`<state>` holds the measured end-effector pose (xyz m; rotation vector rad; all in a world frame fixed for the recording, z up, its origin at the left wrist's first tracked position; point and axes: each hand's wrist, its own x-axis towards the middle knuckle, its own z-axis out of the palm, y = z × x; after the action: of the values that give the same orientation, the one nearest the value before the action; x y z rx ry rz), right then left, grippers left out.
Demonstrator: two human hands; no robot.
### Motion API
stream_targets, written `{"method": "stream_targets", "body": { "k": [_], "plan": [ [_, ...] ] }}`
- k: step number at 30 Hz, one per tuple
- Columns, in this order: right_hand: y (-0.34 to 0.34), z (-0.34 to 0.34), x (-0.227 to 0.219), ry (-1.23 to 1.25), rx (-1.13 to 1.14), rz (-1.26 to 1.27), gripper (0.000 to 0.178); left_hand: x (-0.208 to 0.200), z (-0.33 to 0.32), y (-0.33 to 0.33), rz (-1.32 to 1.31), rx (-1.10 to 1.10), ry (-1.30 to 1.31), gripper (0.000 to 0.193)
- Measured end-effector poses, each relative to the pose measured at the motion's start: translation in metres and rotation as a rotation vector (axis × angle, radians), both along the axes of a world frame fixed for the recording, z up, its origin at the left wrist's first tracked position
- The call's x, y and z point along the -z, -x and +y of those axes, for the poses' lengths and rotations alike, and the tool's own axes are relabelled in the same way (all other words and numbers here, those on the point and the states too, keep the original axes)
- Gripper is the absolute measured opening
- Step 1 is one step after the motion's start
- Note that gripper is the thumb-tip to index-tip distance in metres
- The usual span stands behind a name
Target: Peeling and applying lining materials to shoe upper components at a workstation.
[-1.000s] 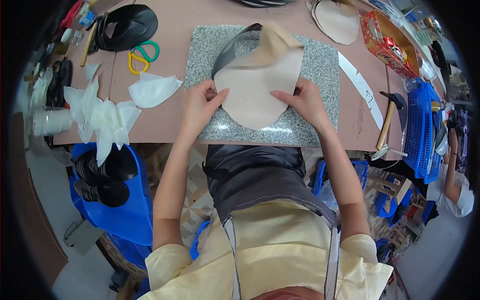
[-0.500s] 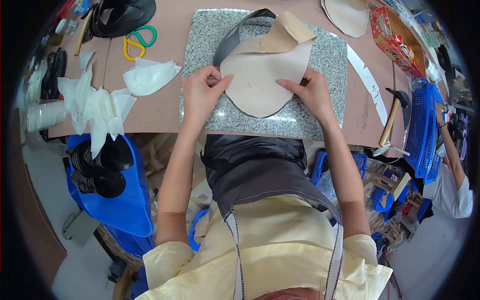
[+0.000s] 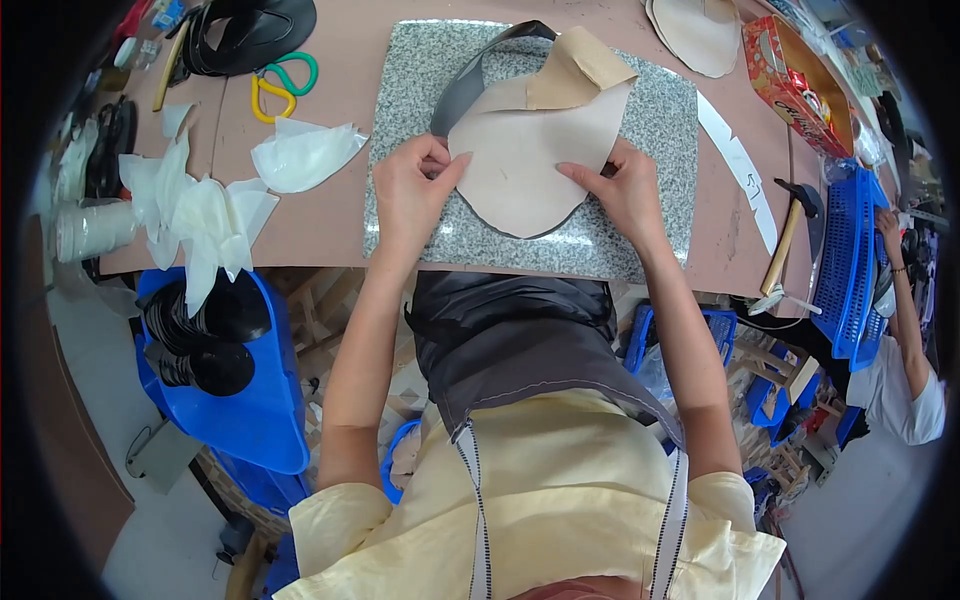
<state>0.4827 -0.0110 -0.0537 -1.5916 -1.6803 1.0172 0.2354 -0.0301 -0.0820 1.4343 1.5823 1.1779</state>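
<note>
A shoe upper piece [image 3: 540, 165] lies on the speckled stone slab [image 3: 665, 120], pale beige side up. A tan folded flap [image 3: 580, 72] stands at its far end, and a dark grey leather strap [image 3: 458, 98] curves away on the left. My left hand [image 3: 412, 185] pinches the left edge of the piece, thumb on top and fingers curled at the border. On the opposite edge my right hand [image 3: 622, 190] grips likewise, thumb on the beige face and fingertips hidden underneath.
Scissors [image 3: 272, 88], white sheet pieces [image 3: 215, 215] and black leather parts [image 3: 265, 35] lie left. On the right are a white pattern strip [image 3: 740, 165], a hammer [image 3: 785, 240], a red box [image 3: 785, 75] and blue baskets [image 3: 845, 260]. Another person's arm [image 3: 908, 310] reaches in beyond.
The whole view has shifted slightly. Both hands keep their hold on the edges of the shoe upper piece, which has barely moved.
</note>
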Motion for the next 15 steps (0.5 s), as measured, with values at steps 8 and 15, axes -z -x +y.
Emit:
{"method": "stream_targets", "body": {
  "k": [8, 15],
  "plan": [
    [0.002, 0.001, 0.003, -0.062, -0.045, -0.166, 0.034, -0.001, -0.011, -0.016, 0.374, 0.031, -0.199, 0.013],
    [0.004, 0.017, -0.006, -0.736, -0.178, -0.367, 0.031, -0.018, -0.025, -0.051, 0.549, 0.448, -0.533, 0.024]
  ]
}}
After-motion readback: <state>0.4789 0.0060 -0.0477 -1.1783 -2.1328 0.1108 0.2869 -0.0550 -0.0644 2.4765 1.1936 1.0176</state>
